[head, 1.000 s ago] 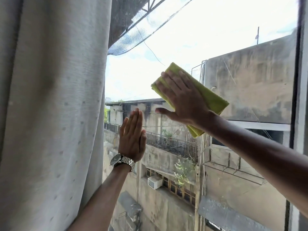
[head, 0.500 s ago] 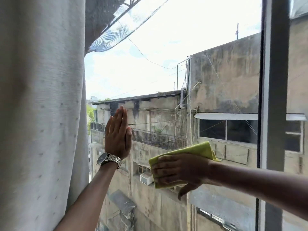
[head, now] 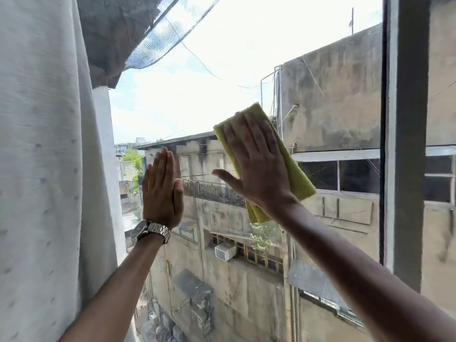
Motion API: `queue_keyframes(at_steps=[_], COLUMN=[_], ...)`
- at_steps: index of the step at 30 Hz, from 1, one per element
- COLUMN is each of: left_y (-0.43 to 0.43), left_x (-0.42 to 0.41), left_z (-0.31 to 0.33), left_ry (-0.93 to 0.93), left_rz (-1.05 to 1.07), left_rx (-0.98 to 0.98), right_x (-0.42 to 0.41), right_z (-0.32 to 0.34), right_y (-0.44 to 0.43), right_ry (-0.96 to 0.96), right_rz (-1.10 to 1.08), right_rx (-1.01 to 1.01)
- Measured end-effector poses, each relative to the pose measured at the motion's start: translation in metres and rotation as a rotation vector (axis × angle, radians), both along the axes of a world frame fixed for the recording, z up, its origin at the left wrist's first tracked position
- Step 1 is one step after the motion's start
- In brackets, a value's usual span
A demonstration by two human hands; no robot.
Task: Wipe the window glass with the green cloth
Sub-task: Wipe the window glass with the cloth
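The folded green cloth (head: 297, 177) lies flat against the window glass (head: 217, 77) at mid height. My right hand (head: 256, 164) presses on it with fingers spread and pointing up, covering most of the cloth. My left hand (head: 161, 188), with a metal watch at the wrist, rests flat on the glass to the left of the cloth, fingers together and pointing up, holding nothing.
A pale curtain (head: 47, 169) hangs along the left edge of the pane. A dark vertical window frame bar (head: 404, 144) bounds the pane on the right. Weathered buildings and sky show through the glass.
My right hand has swept the cloth up and to the right from low on the pane, turning from sideways to upright. My left hand has stayed flat on the glass.
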State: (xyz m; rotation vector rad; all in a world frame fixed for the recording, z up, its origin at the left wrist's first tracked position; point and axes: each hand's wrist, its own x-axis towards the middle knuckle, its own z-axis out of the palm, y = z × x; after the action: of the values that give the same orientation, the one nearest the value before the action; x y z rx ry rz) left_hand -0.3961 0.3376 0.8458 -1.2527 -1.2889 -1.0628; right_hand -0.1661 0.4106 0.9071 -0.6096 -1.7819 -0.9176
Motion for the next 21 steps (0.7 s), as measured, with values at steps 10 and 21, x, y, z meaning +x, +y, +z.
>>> queue_keyframes(at_steps=[10, 21], left_y=[-0.009, -0.001], left_x=[0.011, 0.001], left_z=[0.003, 0.000], left_ry=[-0.031, 0.000], left_rz=[0.003, -0.008], left_rx=[-0.019, 0.014], right_x=[0.055, 0.035], right_z=[-0.121, 0.113], right_y=[0.016, 0.018], right_ry=[-0.104, 0.449], right_rz=[-0.051, -0.030], right_rx=[0.054, -0.024])
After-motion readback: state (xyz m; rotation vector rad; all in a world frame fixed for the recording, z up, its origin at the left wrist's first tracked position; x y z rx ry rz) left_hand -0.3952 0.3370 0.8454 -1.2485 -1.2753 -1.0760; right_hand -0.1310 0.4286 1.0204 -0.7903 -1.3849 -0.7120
